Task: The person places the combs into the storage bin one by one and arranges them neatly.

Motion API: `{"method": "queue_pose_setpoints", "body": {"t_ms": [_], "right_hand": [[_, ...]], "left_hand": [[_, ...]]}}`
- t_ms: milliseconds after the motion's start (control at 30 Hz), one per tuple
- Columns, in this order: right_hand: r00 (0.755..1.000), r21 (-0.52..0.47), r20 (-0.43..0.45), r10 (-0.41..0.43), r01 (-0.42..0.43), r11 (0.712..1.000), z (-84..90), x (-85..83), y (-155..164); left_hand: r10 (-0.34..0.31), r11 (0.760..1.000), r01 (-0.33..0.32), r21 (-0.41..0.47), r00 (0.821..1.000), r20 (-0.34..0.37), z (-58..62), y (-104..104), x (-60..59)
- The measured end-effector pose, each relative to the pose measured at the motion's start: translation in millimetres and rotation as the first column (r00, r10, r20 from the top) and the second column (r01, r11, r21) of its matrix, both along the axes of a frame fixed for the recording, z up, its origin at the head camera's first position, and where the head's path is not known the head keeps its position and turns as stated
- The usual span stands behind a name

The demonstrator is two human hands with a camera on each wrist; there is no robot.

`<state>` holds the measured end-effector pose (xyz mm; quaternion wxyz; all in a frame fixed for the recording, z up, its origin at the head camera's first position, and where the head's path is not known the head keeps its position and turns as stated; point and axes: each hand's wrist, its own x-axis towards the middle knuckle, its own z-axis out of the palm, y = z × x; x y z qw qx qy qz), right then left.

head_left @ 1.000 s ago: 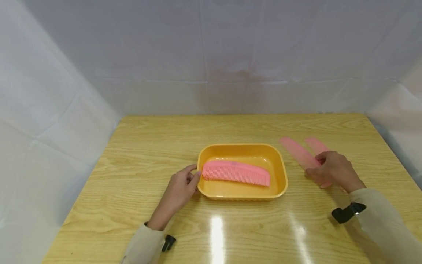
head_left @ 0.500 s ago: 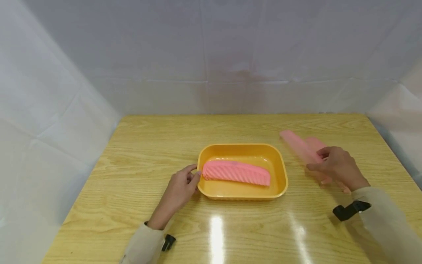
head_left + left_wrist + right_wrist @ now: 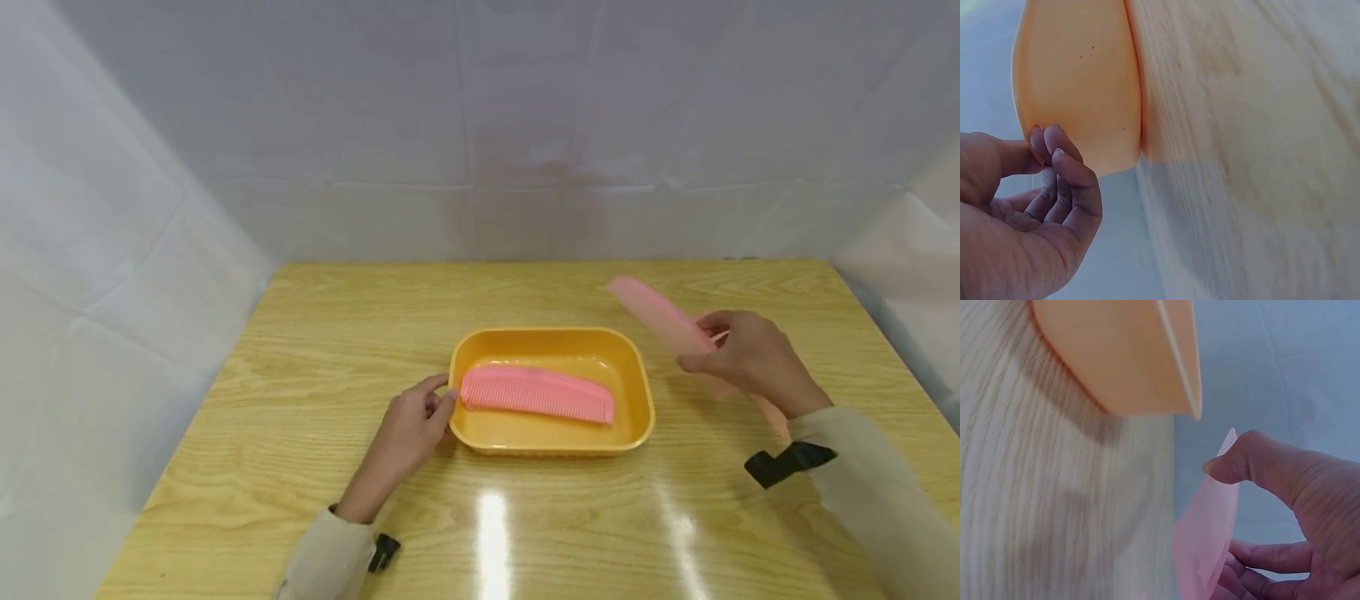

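A yellow plastic tray [image 3: 517, 440] stands mid-table, and a pink comb [image 3: 536, 390] lies inside it, teeth toward the front. At its left end, my left hand [image 3: 407, 433] pinches the rim between thumb and fingers; the left wrist view shows this hand [image 3: 1041, 212] on the tray's edge [image 3: 1079, 81]. My right hand [image 3: 753, 358] grips another pink comb [image 3: 660, 317] above the table, right of the tray. In the right wrist view the thumb presses one face of this comb [image 3: 1210, 519], fingers behind it. Below the right hand, a further pink comb [image 3: 774, 418] is mostly hidden.
The wooden table [image 3: 337, 333] ends at a pale cloth backdrop [image 3: 375, 221] behind, with more cloth hanging at both sides. Black straps [image 3: 791, 462] sit at the wrists over beige sleeves.
My right hand has raised its comb off the table, moving it up and slightly left, away from the comb beneath. The left hand and the tray have stayed put.
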<state>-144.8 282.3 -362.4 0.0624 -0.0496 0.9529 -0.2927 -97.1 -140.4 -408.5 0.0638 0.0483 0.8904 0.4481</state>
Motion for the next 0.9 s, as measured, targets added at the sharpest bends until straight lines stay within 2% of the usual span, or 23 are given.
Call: {"method": "queue_pose_setpoints", "body": {"t_ms": [500,900], "right_hand": [[0.997,0.034,0.003,0.082,-0.082,0.996,19.9,-11.4,-48.7],[0.979,0.071,0.003,0.203,-0.202,0.977,26.1,-13.2,-92.4]], "left_hand": [[-0.008,1.0,0.008,0.005,1.0,-0.012,-0.2,1.2,0.7],[0.003,1.0,-0.004,-0.009,1.0,-0.01,0.1,0.6,0.5]]}}
